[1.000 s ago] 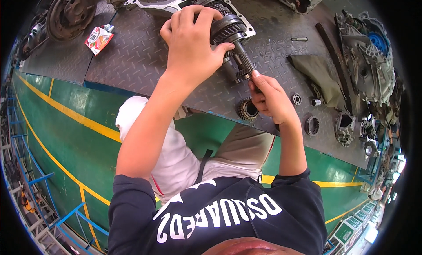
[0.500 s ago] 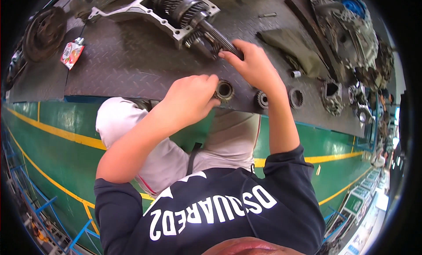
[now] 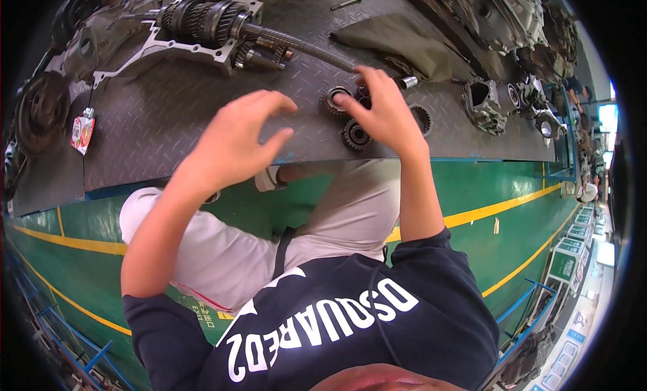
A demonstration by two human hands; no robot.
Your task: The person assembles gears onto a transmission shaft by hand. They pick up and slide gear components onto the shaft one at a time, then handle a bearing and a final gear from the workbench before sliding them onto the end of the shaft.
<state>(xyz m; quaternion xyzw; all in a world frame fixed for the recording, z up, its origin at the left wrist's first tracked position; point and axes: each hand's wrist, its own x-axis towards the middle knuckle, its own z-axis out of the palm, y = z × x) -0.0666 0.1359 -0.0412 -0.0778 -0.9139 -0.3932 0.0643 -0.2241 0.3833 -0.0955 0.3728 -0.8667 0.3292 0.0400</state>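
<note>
My right hand (image 3: 385, 114) is bent over a toothed metal gear (image 3: 328, 102), its thumb lying across the gear's bore. Dark metal shows between this thumb and the fingers, partly hidden. The fingertips are close to the end of a long splined shaft (image 3: 296, 43), which sticks out of an opened gearbox housing (image 3: 172, 48) with a gear stack (image 3: 202, 21) inside. My left hand (image 3: 239, 138), slightly blurred, hangs open and empty left of the gear, thumb and fingers apart. A second gear (image 3: 355, 135) lies near the table edge; a toothed ring (image 3: 422, 119) is partly behind my right hand.
A dark cloth (image 3: 397, 44) lies behind the gears, beside a small metal sleeve (image 3: 408, 82). Metal castings (image 3: 486, 106) stand at the right, a large housing (image 3: 495, 17) beyond them. A round drum-like part (image 3: 40, 114) and a red-white packet (image 3: 82, 131) are at the left.
My left hand has let go of the gear and drawn away, opening. My right hand has come off the shaft onto the gear. The whole view has swung, shifting the table's things leftward.
</note>
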